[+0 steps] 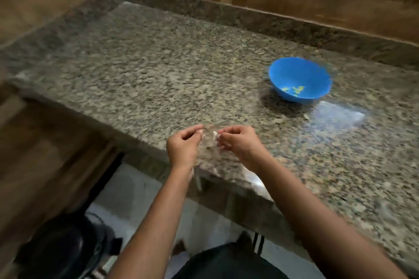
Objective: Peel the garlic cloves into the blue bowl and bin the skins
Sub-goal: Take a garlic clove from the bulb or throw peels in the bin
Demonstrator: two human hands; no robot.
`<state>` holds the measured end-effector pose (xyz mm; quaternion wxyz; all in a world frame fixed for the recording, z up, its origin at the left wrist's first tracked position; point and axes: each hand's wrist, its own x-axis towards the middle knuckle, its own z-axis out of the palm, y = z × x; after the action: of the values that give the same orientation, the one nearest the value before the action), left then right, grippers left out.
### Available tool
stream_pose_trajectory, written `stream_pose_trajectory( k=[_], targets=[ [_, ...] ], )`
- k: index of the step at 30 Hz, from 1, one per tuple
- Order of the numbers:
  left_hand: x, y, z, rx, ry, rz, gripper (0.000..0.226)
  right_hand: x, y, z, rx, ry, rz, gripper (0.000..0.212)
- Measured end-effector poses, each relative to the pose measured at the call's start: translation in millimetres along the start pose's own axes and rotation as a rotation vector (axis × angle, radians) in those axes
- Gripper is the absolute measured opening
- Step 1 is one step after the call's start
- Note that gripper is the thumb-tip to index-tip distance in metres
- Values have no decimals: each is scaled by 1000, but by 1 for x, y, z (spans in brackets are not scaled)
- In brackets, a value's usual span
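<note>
One dark round thing low on the far left, down on the floor by the wood cupboard. Maybe the bin for the skins, but too dim to tell. No skins to be seen in it.

Next, the left hand, up over the near corner of the granite counter. Fingers curled in, thumb close to the first finger. Too blurry to tell: holding something or nothing.

Just beside it, a white garlic bit, tiny and pale, in the small gap between both hands. Hard to say if clove or skin. Pinched by the right hand, thumb and fingertips curled round it. Looks like peeling, right in the middle of one clove. Only a guess.

Further right and further back, well apart from the hands, the blue bowl, flat on the counter. Inside, at the bottom, a few small yellowish pieces, likely peeled cloves. So some of the job done, by the look of it.

Near the bowl, on the side closer to the person, a little pale scrap on the stone, maybe a skin. Right next to it, a shiny see-through patch, maybe a plastic bag.

Left to do, as a guess: finish this bit, drop the clove in the bowl, pick up loose skins, put them in the bin. No heap of unpeeled garlic anywhere in view, so no way to say how many more to go.
</note>
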<state>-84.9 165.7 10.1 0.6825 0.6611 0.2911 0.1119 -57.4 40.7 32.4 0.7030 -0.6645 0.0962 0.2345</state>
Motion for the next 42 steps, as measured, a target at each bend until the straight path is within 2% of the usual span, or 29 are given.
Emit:
stream_pose_trajectory(
  k=[5,10,14,18,23,29,32,35,38,41,42],
  targets=[
    [9,-6,-126,-173,240,-62,21,1,18,130,-131,-214,1,20],
    [7,-28,-280,-260,433,-87,17,-17,66,279,-198,-421,11,31],
    [9,-51,-393,-262,576,-156,16,-29,108,390,-227,-488,138,20],
    [15,-79,-473,-296,683,-272,17,-41,142,470,-262,-560,258,16],
    [22,-108,-528,-378,817,-366,18,-33,172,536,-344,-587,311,14],
    [26,-131,-573,-249,864,-466,20,-6,217,590,-567,-670,477,17],
    [39,-152,-583,-256,832,-572,23,11,239,606,-638,-634,547,19],
    [58,-175,-585,-245,864,-710,7,34,268,616,-718,-545,587,16],
    [80,-201,-586,-327,843,-710,23,55,296,621,-737,-483,643,11],
    [101,-218,-586,-431,837,-727,18,65,316,628,-663,-436,719,4],
    [107,-218,-585,-394,841,-710,15,65,319,630,-645,-443,754,7]
  ],
)
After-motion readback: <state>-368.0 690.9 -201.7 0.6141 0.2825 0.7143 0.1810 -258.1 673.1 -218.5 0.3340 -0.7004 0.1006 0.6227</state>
